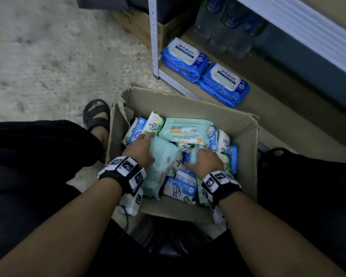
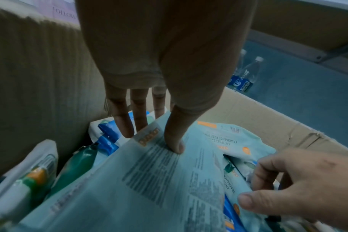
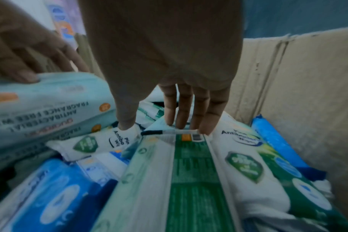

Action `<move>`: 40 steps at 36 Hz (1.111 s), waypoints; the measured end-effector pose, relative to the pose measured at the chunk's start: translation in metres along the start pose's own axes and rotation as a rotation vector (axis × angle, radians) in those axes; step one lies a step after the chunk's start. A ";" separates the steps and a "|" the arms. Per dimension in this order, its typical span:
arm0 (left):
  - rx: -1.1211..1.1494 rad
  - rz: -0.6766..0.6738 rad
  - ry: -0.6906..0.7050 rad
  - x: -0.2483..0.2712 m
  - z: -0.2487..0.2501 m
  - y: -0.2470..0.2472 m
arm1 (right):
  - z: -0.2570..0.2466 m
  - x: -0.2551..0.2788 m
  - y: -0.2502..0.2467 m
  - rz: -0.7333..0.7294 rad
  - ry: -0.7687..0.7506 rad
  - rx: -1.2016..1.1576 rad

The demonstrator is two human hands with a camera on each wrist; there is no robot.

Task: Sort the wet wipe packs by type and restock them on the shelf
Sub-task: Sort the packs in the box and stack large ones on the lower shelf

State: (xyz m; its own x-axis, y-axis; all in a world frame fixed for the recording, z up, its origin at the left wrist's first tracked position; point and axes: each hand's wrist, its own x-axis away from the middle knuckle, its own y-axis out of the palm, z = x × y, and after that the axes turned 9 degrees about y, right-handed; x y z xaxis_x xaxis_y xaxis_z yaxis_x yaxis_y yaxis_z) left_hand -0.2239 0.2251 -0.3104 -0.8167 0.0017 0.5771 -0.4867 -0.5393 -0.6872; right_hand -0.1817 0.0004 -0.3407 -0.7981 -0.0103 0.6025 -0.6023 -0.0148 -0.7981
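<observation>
An open cardboard box point(image 1: 188, 104) on the floor holds several mixed wet wipe packs: pale teal, blue, and white with green. My left hand point(image 1: 140, 148) grips a large pale teal pack point(image 1: 162, 162) at the box's left side. Its thumb point(image 2: 175, 141) lies on the printed face and its fingers point(image 2: 125, 125) go behind the far edge. My right hand point(image 1: 203, 158) reaches into the pile right of centre. Its fingers point(image 3: 185, 119) hook over the far end of a green-striped pack point(image 3: 189, 172). The thumb point(image 3: 127, 120) touches a small white pine pack point(image 3: 101, 141).
Two stacks of blue antabax packs point(image 1: 185, 58) point(image 1: 224, 84) sit on the low shelf board point(image 1: 268, 92), with water bottles point(image 1: 228, 27) behind them. A metal shelf post point(image 1: 153, 37) and another cardboard box point(image 1: 140, 25) stand at the back left. My sandalled foot point(image 1: 97, 116) is beside the box.
</observation>
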 end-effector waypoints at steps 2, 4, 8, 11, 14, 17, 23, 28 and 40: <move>0.006 -0.001 0.001 -0.001 -0.001 0.001 | -0.004 -0.002 0.000 0.027 0.023 0.056; 0.017 0.002 -0.002 -0.003 -0.002 0.002 | -0.008 -0.002 0.000 0.051 0.043 0.098; 0.044 0.003 -0.007 -0.005 -0.003 0.004 | -0.016 -0.006 0.000 0.070 0.062 0.144; 0.048 -0.003 -0.018 -0.007 -0.004 0.006 | -0.018 -0.008 -0.005 0.032 0.068 0.136; 0.054 -0.012 -0.031 -0.009 -0.004 0.006 | -0.012 -0.009 -0.011 0.021 0.099 0.077; 0.056 -0.016 -0.039 -0.009 -0.002 0.005 | 0.000 -0.007 -0.020 0.023 0.134 -0.026; 0.026 -0.019 -0.042 -0.007 0.004 0.006 | 0.028 0.001 -0.049 0.101 0.181 -0.298; -0.005 0.007 -0.054 -0.002 0.009 0.008 | 0.054 0.019 -0.076 0.180 0.168 -0.432; -0.133 0.022 -0.034 0.011 0.013 0.013 | 0.090 0.067 -0.100 0.383 0.075 -0.484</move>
State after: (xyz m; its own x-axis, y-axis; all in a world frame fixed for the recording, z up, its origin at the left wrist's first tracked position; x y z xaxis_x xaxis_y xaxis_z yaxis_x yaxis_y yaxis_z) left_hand -0.2354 0.2077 -0.3069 -0.8174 -0.0387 0.5747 -0.5078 -0.4226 -0.7507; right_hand -0.1734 -0.0883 -0.2202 -0.9474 0.1453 0.2851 -0.1987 0.4313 -0.8800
